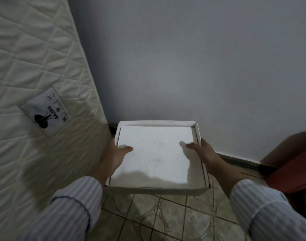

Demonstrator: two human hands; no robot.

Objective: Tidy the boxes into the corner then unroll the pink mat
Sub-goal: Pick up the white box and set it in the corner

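Observation:
A flat white cardboard box [156, 153] is held in both hands, above the tiled floor, close to the corner where the wall meets a leaning mattress. My left hand [114, 158] grips its left side, thumb lying on top. My right hand [203, 153] grips its right side, thumb also on top. The box's far edge is near the grey wall. No pink mat shows in this view.
A quilted white mattress [35, 84] with a label leans at the left. The grey wall [200, 66] fills the back. A reddish-brown object [292, 167] stands at the right by the baseboard. Patterned floor tiles [166, 220] lie below the box.

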